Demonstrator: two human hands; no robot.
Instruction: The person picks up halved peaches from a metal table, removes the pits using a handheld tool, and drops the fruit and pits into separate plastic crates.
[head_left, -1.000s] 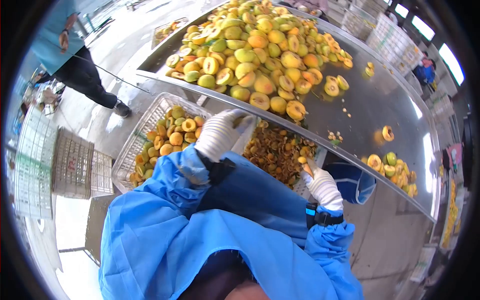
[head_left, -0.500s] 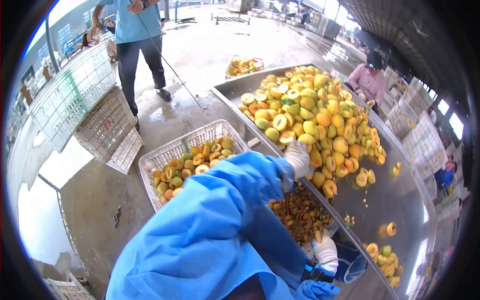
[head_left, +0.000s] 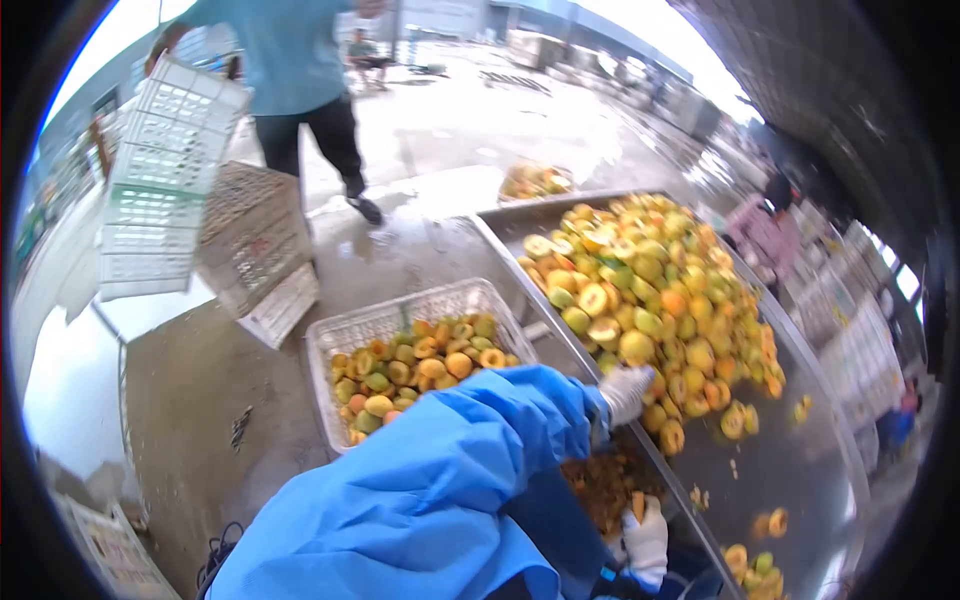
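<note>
Tray rim (head_left: 685,508) beneath left hand (head_left: 625,394)

The view's top edge is cutting off the standing person (head_left: 290,65); blur is masking the left hand's fingertips (head_left: 641,378); the right hand (head_left: 645,535) is half-hiding an unidentifiable orange-brown item (head_left: 638,504).
</note>
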